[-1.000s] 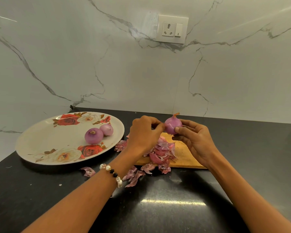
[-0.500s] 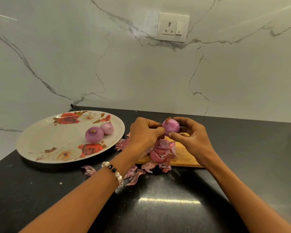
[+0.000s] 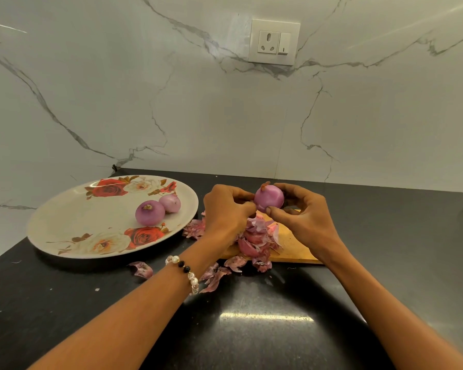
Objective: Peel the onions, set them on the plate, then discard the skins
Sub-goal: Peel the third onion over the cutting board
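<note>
Both hands hold a purple onion [image 3: 269, 196] above the wooden cutting board [image 3: 292, 245]. My right hand [image 3: 302, 214] grips it between thumb and fingers from the right. My left hand [image 3: 226, 209] pinches at its lower left side with curled fingers. A heap of pink onion skins [image 3: 254, 237] lies on the board below, and loose skins [image 3: 214, 276] are scattered on the black counter. Two peeled onions, a larger one [image 3: 149, 212] and a smaller one [image 3: 170, 203], sit on the floral plate [image 3: 64, 225] at the left.
A black counter [image 3: 251, 329] runs from the marble wall to the front edge. One stray skin [image 3: 142, 268] lies just in front of the plate. A wall socket [image 3: 274, 41] is mounted high on the marble backsplash.
The onion has been turned in my hands, so its stem end now points up and left. My right hand's fingers have wrapped further round it. The hands stay in nearly the same place.
</note>
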Tool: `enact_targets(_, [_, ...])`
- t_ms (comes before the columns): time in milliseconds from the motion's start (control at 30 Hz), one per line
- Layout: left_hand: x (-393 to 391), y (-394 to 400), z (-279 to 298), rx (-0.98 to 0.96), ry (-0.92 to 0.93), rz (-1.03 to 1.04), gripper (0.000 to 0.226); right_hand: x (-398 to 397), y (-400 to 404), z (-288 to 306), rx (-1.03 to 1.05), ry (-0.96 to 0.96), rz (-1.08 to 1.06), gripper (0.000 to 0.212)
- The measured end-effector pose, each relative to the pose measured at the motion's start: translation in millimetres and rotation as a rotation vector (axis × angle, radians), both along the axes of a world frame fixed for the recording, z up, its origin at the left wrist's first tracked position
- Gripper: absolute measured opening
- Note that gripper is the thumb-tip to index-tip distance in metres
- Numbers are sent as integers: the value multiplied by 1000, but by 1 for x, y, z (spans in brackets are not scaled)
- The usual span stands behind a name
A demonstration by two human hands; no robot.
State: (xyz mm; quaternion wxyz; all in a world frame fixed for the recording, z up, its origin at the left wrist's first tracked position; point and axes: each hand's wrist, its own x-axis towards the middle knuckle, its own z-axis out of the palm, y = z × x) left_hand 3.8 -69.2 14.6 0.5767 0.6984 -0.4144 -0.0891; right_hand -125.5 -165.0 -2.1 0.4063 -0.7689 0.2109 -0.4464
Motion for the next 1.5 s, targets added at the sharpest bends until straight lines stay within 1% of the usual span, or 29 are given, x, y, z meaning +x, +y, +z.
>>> enact_targets(133, [4,2,3,-28,155,-98,11,-4,1,5,288,-132,117,35])
enact_targets(233, [5,3,5,-31,297,-181,12,-5,2,8,398,-194,171,19])
enact_targets(333, [4,4,9,-47,428,-266,14,-5,4,11,503,-273,186,9])
enact_targets(433, [4,4,10,-36,462,-313,17,-5,4,14,634,-397,141,18])
enact_targets(600, [0,3,9,-18,437,-329,22,-6,2,17,766,-495,97,9])
enact_targets(767, [0,2,9,-3,389,-271,21,-4,5,17,799,-504,119,10])
enact_targets(833, [0,1,9,4,407,-220,20,-4,4,17,811,-521,113,8])
enact_targets(900, [3,1,9,5,385,-157,20,-8,-1,18,818,-564,93,7])
enact_targets(967, [8,0,7,14,279,-118,19,-12,-6,21,798,-572,67,9])
enact_targets(1033, [8,0,4,29,152,-120,20,-15,-8,22,770,-543,66,9])
enact_targets(1167, [2,1,3,-2,47,-163,15,-10,-4,17,718,-450,87,8])
enact_targets(1233, [0,1,5,-23,-48,-166,16,-8,-4,13,660,-377,129,6])
enact_targets(1300, [-1,2,6,-31,-107,-163,23,-7,-4,11,614,-318,174,24])
enact_targets(1333, [-1,2,6,-32,-102,-168,27,-8,-4,11,595,-300,185,32])
enact_targets(1400, [-1,3,7,-18,-43,-195,30,-8,-4,10,552,-270,197,38])
enact_targets(1500, [-1,3,6,-10,40,-209,27,-8,-3,7,464,-203,196,43])
